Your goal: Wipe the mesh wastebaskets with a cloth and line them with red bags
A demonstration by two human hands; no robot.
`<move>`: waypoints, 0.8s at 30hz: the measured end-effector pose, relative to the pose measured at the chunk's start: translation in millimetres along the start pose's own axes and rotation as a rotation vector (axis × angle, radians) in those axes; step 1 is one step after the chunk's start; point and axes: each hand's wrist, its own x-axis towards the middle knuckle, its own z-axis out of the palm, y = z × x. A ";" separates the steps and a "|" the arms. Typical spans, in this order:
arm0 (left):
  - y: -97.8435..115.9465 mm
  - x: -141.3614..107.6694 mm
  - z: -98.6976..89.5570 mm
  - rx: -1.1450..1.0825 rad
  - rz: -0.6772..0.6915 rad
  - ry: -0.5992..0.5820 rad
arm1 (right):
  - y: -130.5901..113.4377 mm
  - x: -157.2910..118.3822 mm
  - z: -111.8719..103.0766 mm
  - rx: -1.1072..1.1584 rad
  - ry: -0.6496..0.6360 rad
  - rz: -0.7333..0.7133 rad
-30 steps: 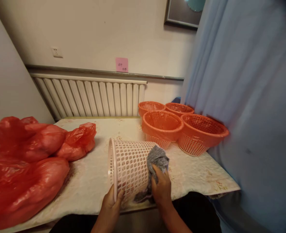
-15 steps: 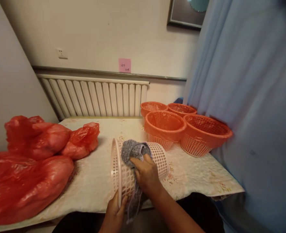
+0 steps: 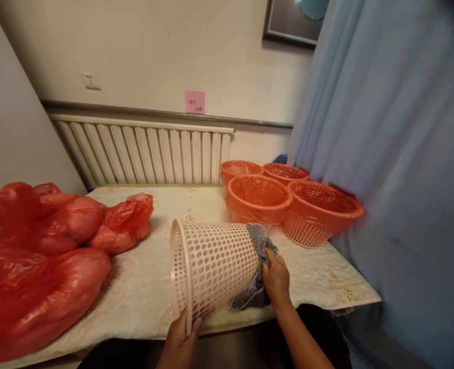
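A pale pink perforated basket [image 3: 219,261] lies on its side over the table's front part, its open end facing left. My left hand [image 3: 181,335] grips the basket's rim at the lower left. On the other side, my right hand [image 3: 276,277] is closed on a grey cloth [image 3: 258,241], pressed against the basket's base end. Part of the cloth hangs below, beside the basket's underside.
Red plastic bags [image 3: 50,287] fill the table's left side. Several baskets lined with red bags [image 3: 259,192] stand at the back right, beside a blue curtain [image 3: 396,154]. A radiator [image 3: 145,154] runs along the wall behind the patterned tablecloth [image 3: 134,287].
My right hand has moved the cloth rightward from the basket's side to its base end. The left hand remains on the rim.
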 end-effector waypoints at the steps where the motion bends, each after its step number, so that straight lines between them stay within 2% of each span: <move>1: 4.4 0.6 -0.9 -0.008 -0.011 0.000 | 2.8 -8.1 4.2 0.008 0.005 0.025; 5: 33.3 11.5 -5.9 -0.053 -0.045 0.076 | -2.0 -35.7 15.9 0.069 0.017 0.074; 9: 50.5 28.9 -9.9 -0.142 -0.105 0.154 | -26.6 -50.5 16.3 0.171 0.017 0.048; 14: 48.9 32.3 -8.0 -0.071 -0.128 0.143 | -71.2 -60.3 6.8 0.322 0.031 -0.077; 18: 44.3 23.5 -4.9 -0.044 -0.091 0.095 | -115.2 -62.2 -13.7 0.417 0.020 -0.303; 21: 33.5 17.0 -4.6 -0.038 -0.043 0.105 | -147.7 -54.8 -33.3 0.454 -0.039 -0.470; 24: 20.6 12.1 -6.0 -0.008 0.011 0.140 | -171.4 -39.6 -46.7 0.407 -0.097 -0.547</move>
